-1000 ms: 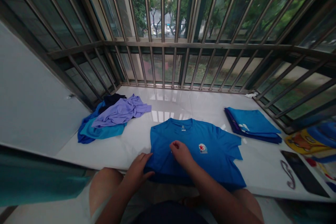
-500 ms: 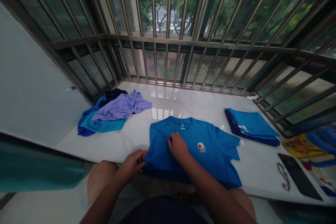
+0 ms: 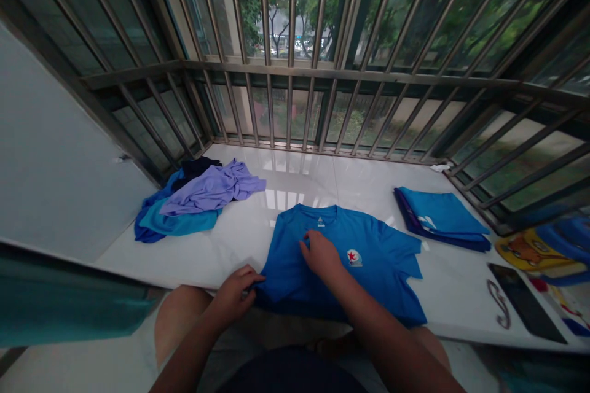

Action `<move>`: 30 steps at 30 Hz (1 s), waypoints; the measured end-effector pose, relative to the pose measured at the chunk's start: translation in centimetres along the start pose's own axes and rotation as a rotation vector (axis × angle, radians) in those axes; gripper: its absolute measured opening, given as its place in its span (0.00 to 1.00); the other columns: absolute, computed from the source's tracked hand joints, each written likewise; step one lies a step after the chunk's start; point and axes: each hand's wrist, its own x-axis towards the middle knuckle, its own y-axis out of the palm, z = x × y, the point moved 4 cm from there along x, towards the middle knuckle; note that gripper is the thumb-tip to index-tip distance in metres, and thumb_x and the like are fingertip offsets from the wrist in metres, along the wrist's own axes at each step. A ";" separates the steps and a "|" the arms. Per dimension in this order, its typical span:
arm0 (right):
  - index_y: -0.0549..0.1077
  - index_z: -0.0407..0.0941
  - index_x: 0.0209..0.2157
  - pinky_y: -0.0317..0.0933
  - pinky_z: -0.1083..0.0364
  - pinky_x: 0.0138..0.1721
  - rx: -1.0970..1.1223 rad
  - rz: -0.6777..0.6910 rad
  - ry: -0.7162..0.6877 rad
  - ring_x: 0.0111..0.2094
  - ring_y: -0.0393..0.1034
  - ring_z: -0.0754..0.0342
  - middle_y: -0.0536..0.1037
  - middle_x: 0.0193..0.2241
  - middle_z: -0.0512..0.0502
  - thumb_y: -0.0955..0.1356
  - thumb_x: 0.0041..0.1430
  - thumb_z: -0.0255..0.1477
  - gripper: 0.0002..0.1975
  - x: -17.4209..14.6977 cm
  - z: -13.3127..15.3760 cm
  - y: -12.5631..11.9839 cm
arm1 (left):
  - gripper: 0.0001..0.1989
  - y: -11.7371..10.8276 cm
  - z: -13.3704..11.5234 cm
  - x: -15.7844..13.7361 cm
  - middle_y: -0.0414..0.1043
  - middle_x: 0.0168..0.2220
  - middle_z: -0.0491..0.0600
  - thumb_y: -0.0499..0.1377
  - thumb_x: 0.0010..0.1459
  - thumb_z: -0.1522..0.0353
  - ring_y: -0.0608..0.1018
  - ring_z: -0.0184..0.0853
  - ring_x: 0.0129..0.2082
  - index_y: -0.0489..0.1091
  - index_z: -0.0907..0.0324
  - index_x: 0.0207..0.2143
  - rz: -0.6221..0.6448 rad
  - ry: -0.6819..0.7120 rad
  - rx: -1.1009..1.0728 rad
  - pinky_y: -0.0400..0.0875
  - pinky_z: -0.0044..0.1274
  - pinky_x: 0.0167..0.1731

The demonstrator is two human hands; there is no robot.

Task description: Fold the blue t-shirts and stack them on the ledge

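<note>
Pinching the blue T-shirt (image 3: 373, 267) with left hand (image 3: 236, 293), curling right hand (image 3: 322, 253) over it, hold unclear, seemingly mid-fold, next needing even tension.

The shirt (image 3: 343, 236) was smooth, matt cloth; the sill (image 3: 308, 181), glossy; the bars (image 3: 292, 18) at twelve o'clock, shiny metal.

L hand (image 3: 236, 291) pinching, R hand (image 3: 321, 253) part-curled, further fwd.
</note>
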 end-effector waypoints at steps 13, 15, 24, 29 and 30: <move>0.81 0.43 0.46 0.67 0.51 0.51 -0.017 0.026 -0.226 0.51 0.76 0.43 0.83 0.49 0.37 0.71 0.72 0.30 0.07 9.3 8.8 3.7 | 0.25 -0.4 -1.3 -0.8 0.78 0.48 0.54 0.56 0.54 0.79 0.80 0.46 0.49 0.78 0.53 0.51 0.030 -0.083 0.281 0.75 0.38 0.52; 0.80 0.42 0.47 0.67 0.49 0.52 -0.022 -0.007 -0.245 0.53 0.75 0.41 0.82 0.50 0.36 0.71 0.72 0.30 0.08 8.9 9.3 4.0 | 0.19 -1.0 -2.2 -0.3 0.78 0.47 0.54 0.57 0.58 0.76 0.80 0.47 0.48 0.79 0.52 0.48 0.013 -0.087 0.382 0.75 0.39 0.50; 0.74 0.43 0.62 0.58 0.42 0.69 -0.036 -0.187 -0.202 0.66 0.65 0.39 0.75 0.63 0.33 0.61 0.78 0.32 0.19 2.3 2.6 0.3 | 0.27 3.2 -2.9 10.2 0.67 0.72 0.66 0.48 0.75 0.66 0.70 0.54 0.72 0.68 0.67 0.69 -0.213 0.026 0.502 0.65 0.50 0.70; 0.64 0.47 0.74 0.40 0.32 0.77 -0.170 -0.199 -0.008 0.79 0.44 0.34 0.55 0.79 0.36 0.64 0.75 0.37 0.30 -2.7 -7.0 -0.4 | 0.36 5.4 -0.6 13.8 0.57 0.77 0.68 0.53 0.73 0.57 0.61 0.59 0.77 0.60 0.67 0.75 -0.216 -0.079 0.596 0.57 0.53 0.73; 0.62 0.47 0.76 0.37 0.30 0.77 -0.187 -0.186 0.033 0.80 0.41 0.33 0.51 0.80 0.37 0.64 0.75 0.39 0.32 -3.3 -8.4 -0.1 | 0.36 5.4 -0.3 14.0 0.55 0.78 0.66 0.53 0.73 0.56 0.59 0.57 0.78 0.59 0.66 0.76 -0.218 -0.073 0.607 0.55 0.52 0.74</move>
